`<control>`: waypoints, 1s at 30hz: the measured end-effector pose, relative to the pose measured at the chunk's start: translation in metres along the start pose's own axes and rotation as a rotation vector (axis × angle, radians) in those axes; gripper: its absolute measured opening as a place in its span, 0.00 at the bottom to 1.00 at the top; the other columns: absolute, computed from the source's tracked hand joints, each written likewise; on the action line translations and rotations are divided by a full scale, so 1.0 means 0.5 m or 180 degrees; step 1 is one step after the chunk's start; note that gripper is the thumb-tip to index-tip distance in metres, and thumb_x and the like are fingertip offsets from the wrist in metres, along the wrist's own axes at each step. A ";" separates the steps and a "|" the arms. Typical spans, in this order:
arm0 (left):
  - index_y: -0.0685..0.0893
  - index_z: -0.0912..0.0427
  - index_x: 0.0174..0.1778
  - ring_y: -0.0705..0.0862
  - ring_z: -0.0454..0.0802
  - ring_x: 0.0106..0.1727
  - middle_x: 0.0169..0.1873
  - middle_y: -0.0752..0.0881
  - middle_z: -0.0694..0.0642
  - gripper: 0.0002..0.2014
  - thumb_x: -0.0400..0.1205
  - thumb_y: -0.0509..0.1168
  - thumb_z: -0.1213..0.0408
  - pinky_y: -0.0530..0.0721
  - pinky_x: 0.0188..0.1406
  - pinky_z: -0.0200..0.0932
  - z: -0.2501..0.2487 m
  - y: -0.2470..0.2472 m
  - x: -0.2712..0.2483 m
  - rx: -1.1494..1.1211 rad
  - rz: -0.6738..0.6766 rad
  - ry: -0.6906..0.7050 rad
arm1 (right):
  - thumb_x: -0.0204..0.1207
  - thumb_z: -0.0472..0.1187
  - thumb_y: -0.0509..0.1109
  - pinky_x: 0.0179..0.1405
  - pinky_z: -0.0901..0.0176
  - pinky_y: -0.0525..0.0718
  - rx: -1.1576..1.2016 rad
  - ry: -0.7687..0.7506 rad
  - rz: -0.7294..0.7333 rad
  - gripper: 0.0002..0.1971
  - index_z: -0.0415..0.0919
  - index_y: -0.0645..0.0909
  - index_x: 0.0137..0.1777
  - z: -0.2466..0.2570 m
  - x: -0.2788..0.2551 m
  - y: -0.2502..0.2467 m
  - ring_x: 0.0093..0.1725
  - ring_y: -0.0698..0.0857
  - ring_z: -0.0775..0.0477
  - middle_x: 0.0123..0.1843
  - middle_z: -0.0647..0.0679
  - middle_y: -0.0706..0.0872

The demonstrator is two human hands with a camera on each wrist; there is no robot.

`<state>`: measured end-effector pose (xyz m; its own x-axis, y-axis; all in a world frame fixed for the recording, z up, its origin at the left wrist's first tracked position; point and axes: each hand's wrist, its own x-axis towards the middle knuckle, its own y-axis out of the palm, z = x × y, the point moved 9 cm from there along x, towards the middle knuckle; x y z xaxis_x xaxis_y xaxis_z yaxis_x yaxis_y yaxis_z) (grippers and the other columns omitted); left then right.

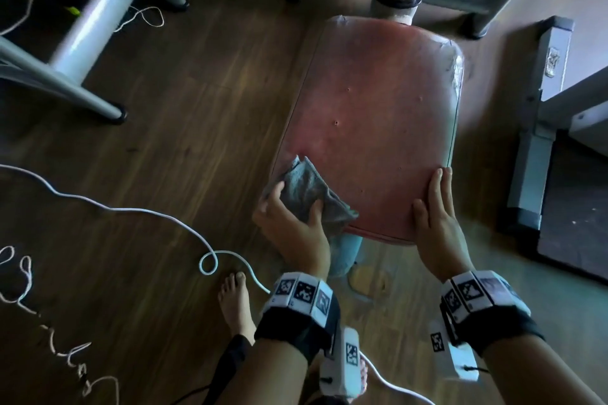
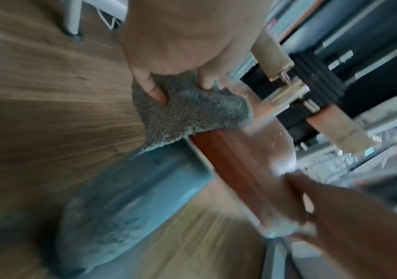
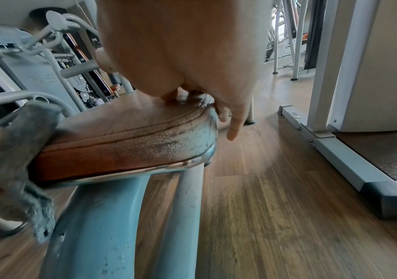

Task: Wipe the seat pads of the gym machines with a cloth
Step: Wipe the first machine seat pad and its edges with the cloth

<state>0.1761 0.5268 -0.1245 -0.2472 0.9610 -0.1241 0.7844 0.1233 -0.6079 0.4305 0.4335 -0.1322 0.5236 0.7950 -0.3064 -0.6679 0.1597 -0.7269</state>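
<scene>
head | left hand grips cloth | seat pad unlabelled

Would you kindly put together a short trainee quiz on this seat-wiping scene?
1. Which hand holds the grey cloth?
2. True or false: the right hand rests on the near right corner of the red seat pad.
3. The cloth lies on which corner of the pad: (a) near left, (b) far right?

Key: 1. The left hand. 2. True. 3. (a).
</scene>
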 end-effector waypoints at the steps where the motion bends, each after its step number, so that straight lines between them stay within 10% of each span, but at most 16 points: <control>1: 0.74 0.51 0.73 0.72 0.56 0.69 0.66 0.69 0.51 0.35 0.70 0.79 0.59 0.79 0.65 0.62 0.003 -0.005 -0.012 -0.0081 -0.0023 0.0165 | 0.88 0.49 0.49 0.61 0.62 0.67 -0.0009 -0.0008 -0.0006 0.31 0.53 0.38 0.85 0.000 0.000 0.000 0.77 0.55 0.65 0.85 0.63 0.35; 8: 0.68 0.44 0.79 0.71 0.42 0.76 0.79 0.64 0.47 0.35 0.77 0.72 0.69 0.84 0.64 0.47 0.050 0.013 -0.090 -0.1205 0.0582 -0.0039 | 0.88 0.48 0.50 0.63 0.57 0.69 -0.0036 -0.0033 -0.0023 0.31 0.53 0.38 0.85 0.000 0.001 -0.001 0.82 0.56 0.54 0.85 0.62 0.36; 17: 0.62 0.50 0.84 0.67 0.24 0.69 0.73 0.67 0.37 0.34 0.82 0.67 0.67 0.68 0.64 0.19 0.025 0.034 -0.082 -0.1247 -0.0282 -0.0493 | 0.88 0.50 0.47 0.67 0.56 0.68 -0.0069 -0.0061 -0.0026 0.31 0.53 0.36 0.85 0.003 0.002 0.004 0.81 0.56 0.54 0.85 0.61 0.34; 21: 0.59 0.42 0.84 0.69 0.38 0.78 0.81 0.67 0.50 0.36 0.82 0.68 0.66 0.74 0.71 0.33 0.016 0.051 -0.128 -0.1090 -0.0015 -0.0164 | 0.88 0.50 0.47 0.68 0.57 0.67 -0.0072 -0.0078 -0.0038 0.31 0.53 0.35 0.84 0.006 -0.001 0.004 0.82 0.55 0.52 0.85 0.60 0.34; 26: 0.61 0.54 0.84 0.61 0.30 0.80 0.80 0.59 0.33 0.34 0.83 0.67 0.69 0.73 0.76 0.47 0.024 0.031 -0.077 -0.1031 -0.0011 0.0269 | 0.87 0.50 0.47 0.65 0.59 0.67 -0.0073 -0.0061 -0.0044 0.31 0.53 0.36 0.85 0.002 0.001 0.003 0.82 0.56 0.52 0.85 0.61 0.34; 30: 0.60 0.59 0.84 0.54 0.37 0.84 0.85 0.50 0.55 0.33 0.84 0.65 0.68 0.65 0.80 0.41 0.015 0.045 -0.085 -0.0750 0.0049 0.0446 | 0.88 0.50 0.47 0.69 0.61 0.64 -0.0027 -0.0099 -0.0081 0.31 0.51 0.37 0.85 0.003 0.000 0.006 0.75 0.50 0.68 0.86 0.60 0.35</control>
<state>0.1998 0.4869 -0.1389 -0.1660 0.9860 -0.0123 0.9022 0.1468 -0.4056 0.4278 0.4350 -0.1335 0.5236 0.8085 -0.2686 -0.6500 0.1752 -0.7395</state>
